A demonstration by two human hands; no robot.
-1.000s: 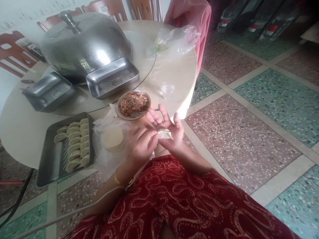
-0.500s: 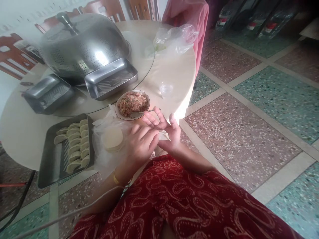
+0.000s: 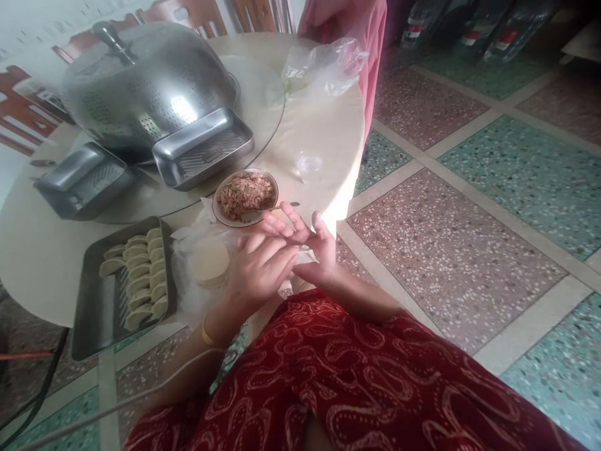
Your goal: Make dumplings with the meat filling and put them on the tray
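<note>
My right hand point(image 3: 319, 241) is palm up, with a pale dumpling wrapper point(image 3: 307, 255) on it and its fingers and thumb raised around it. My left hand point(image 3: 263, 266) reaches over from the left, its bent fingers at the wrapper; its fingertips and most of the wrapper are hidden. Just beyond the hands stands a bowl of minced filling point(image 3: 246, 193) with a spoon point(image 3: 277, 208) in it. Left of my left hand, a stack of round wrappers point(image 3: 210, 262) lies on a plastic bag point(image 3: 183, 275). Further left, folded dumplings point(image 3: 139, 275) sit in rows in a metal tray point(image 3: 96, 313).
A large perforated steel colander with a knobbed lid point(image 3: 150, 88) stands on the round table point(image 3: 28, 250). Two steel trays lean before it, one nearer the middle point(image 3: 204, 150). A clear bag point(image 3: 323, 66) and small clear cup point(image 3: 310, 165) are at right. A cable point(image 3: 117, 401) crosses my left arm.
The view has shifted slightly, so the table's things sit a little further left. Both hands keep nearly the same pose over the wrapper.
</note>
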